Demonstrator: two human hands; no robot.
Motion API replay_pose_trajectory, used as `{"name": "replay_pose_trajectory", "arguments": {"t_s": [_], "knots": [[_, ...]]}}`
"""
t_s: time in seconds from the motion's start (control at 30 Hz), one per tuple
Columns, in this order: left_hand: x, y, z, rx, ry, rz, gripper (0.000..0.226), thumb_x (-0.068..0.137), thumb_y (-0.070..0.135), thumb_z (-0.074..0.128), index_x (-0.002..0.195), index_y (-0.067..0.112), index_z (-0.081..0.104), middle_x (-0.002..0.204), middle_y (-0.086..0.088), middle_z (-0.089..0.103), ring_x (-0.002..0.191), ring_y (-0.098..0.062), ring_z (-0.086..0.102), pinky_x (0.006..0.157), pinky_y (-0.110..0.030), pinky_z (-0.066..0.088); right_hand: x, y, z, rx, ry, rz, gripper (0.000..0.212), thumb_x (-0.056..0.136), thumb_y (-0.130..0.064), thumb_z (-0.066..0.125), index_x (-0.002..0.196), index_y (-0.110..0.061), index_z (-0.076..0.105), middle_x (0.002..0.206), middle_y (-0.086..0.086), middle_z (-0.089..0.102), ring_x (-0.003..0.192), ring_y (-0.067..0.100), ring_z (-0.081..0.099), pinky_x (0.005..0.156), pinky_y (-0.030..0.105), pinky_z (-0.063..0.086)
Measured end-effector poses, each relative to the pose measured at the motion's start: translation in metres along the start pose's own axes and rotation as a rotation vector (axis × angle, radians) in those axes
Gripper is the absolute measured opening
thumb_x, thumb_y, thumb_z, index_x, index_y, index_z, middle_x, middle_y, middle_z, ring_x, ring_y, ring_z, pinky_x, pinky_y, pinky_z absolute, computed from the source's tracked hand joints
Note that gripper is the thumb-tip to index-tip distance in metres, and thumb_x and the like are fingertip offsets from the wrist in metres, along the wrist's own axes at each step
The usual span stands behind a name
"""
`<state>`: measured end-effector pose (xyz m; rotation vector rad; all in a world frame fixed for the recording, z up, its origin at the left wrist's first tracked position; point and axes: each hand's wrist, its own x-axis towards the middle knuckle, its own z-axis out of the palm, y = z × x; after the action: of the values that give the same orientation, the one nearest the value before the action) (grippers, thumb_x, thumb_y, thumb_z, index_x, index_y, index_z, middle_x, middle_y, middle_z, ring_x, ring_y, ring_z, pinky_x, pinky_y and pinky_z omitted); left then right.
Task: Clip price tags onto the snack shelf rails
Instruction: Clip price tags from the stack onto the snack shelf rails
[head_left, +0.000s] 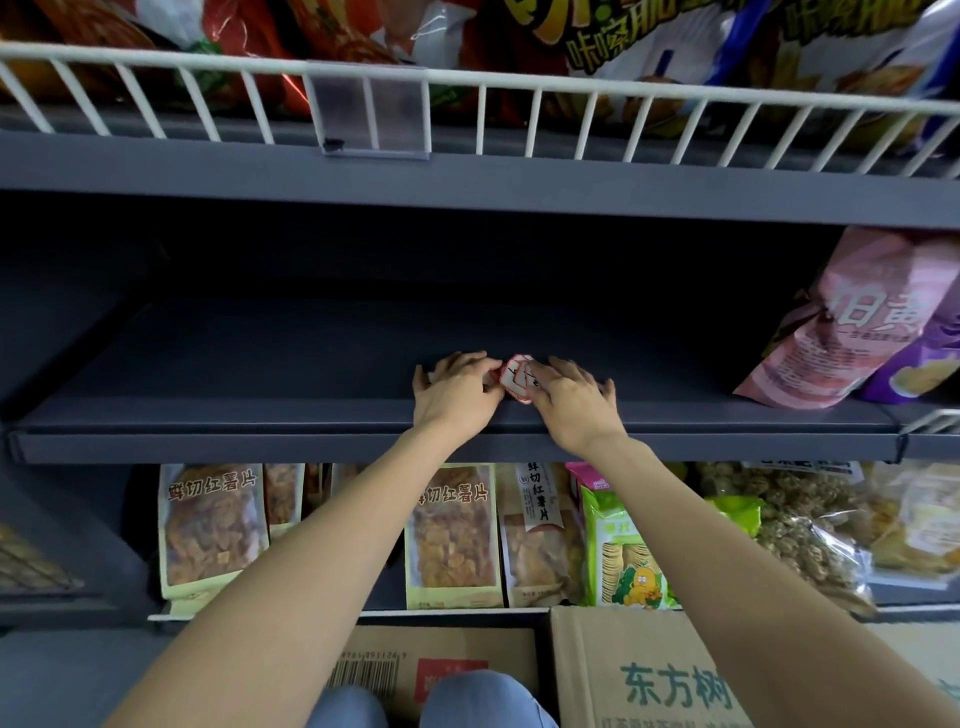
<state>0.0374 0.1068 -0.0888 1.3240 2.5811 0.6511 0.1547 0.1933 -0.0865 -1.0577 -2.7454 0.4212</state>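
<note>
A small stack of red-and-white price tags (517, 378) lies on the dark grey middle shelf (234, 374), just behind its front rail (208, 446). My left hand (457, 392) and my right hand (569, 400) both reach over the rail and pinch the tags from either side with their fingertips. A clear plastic tag holder (371, 111), with no tag in it, hangs clipped on the white wire rail (649, 93) of the top shelf.
Pink and purple snack bags (852, 322) stand at the right of the middle shelf. Chip bags fill the top shelf. Sweet potato chip bags (213, 525) and other snacks line the lower shelf. Cardboard boxes (644, 670) sit on the floor by my knees.
</note>
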Motion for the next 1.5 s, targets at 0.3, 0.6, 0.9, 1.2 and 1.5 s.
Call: {"name": "replay_pose_trajectory", "arguments": {"t_s": [0.3,0.6,0.9,1.2,1.5], "knots": [[-0.003,-0.004,-0.008,-0.252,0.017,0.032,0.043,0.093,0.021,0.048,0.135,0.029,0.046,0.145,0.003,0.041,0.135,-0.02,0.034,0.118,-0.041,0.014,0.007,-0.008,-0.002,0.073,-0.035,-0.059,0.045,0.099,-0.022,0.037,0.144,-0.022,0.031,0.148,0.006,0.033,0.136,0.029,0.027,0.115,0.049,0.013],[-0.01,-0.033,-0.02,-0.645,0.083,-0.045,0.063,0.082,-0.009,0.046,0.134,0.025,0.047,0.145,-0.007,0.041,0.135,-0.018,0.036,0.098,-0.02,0.032,0.01,-0.024,0.007,0.134,-0.026,-0.119,0.045,0.096,-0.024,0.047,0.14,-0.015,0.04,0.142,0.01,0.04,0.132,0.031,0.033,0.112,0.046,0.025],[-0.014,-0.024,-0.025,-0.789,0.033,-0.104,0.073,0.077,-0.02,0.042,0.137,0.021,0.044,0.146,-0.007,0.038,0.137,-0.02,0.034,0.105,-0.038,0.043,0.009,-0.044,0.008,0.196,-0.054,-0.199,0.051,0.094,-0.022,0.05,0.143,-0.018,0.035,0.143,0.009,0.04,0.132,0.027,0.035,0.111,0.04,0.028],[-0.025,-0.04,-0.032,-0.795,0.122,-0.145,0.053,0.093,-0.007,0.035,0.14,0.016,0.04,0.147,-0.004,0.04,0.136,-0.016,0.035,0.104,-0.022,0.028,-0.002,-0.025,-0.013,0.356,0.117,-0.149,0.043,0.099,-0.013,0.041,0.142,-0.015,0.037,0.148,0.007,0.035,0.134,0.021,0.035,0.102,0.016,0.026],[-0.016,-0.009,-0.02,-1.001,0.085,-0.271,0.051,0.094,-0.009,0.034,0.143,0.007,0.033,0.143,-0.006,0.04,0.117,-0.014,0.045,0.1,-0.024,0.038,-0.006,-0.053,0.011,0.086,-0.035,-0.148,0.045,0.098,0.001,0.034,0.142,0.004,0.026,0.15,0.017,0.028,0.141,0.027,0.022,0.113,0.027,0.014]]}}
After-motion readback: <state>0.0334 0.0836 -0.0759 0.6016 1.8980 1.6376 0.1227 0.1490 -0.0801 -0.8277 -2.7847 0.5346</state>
